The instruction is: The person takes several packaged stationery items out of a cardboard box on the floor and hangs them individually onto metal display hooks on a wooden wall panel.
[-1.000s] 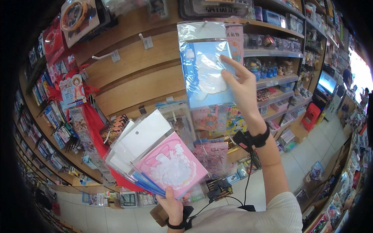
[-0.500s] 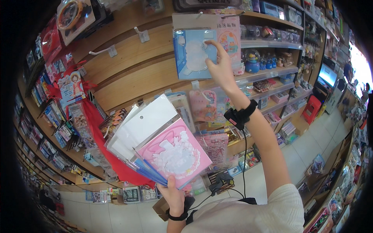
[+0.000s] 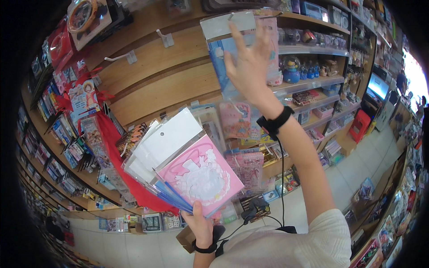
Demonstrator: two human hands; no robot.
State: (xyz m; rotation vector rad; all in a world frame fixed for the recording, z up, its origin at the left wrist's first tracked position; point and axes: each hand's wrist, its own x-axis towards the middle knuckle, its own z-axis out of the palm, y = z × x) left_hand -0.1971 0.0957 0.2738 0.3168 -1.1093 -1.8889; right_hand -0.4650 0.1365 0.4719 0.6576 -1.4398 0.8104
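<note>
Taking the middle of the view as a clock's centre, a shopper's bare right hand (image 3: pixel 249 67) reaches up at 1 o'clock, in front of a blue clear-wrapped packet (image 3: pixel 218 56) that hangs against a slatted wooden wall panel (image 3: pixel 152 96). Its fingers are spread and somewhat blurred, closed around nothing; whether the fingertips touch the plastic cannot be told. At 6 o'clock the left hand (image 3: pixel 199 225) grips a fan of packets by the lower edge, thumb on the front of a pink packet (image 3: pixel 205 174), with white header cards (image 3: pixel 172 136) splayed behind it. To handle the hanging packet well, it seems best to steady it near its white header (image 3: pixel 219 27), keep the hole in line with the hook (image 3: pixel 231 16) and avoid bending the card, while the left thumb keeps firm pressure so that the slick sleeves do not slide apart. From the right palm, the blue packet's visible part lies toward 9 and 10 o'clock, behind the hand, and its header and hook toward 11; a pale pink packet (image 3: pixel 273 58) shows just beyond the fingers toward 2. From the left hand, the pink packet rises toward 12 and the white cards toward 11.
</note>
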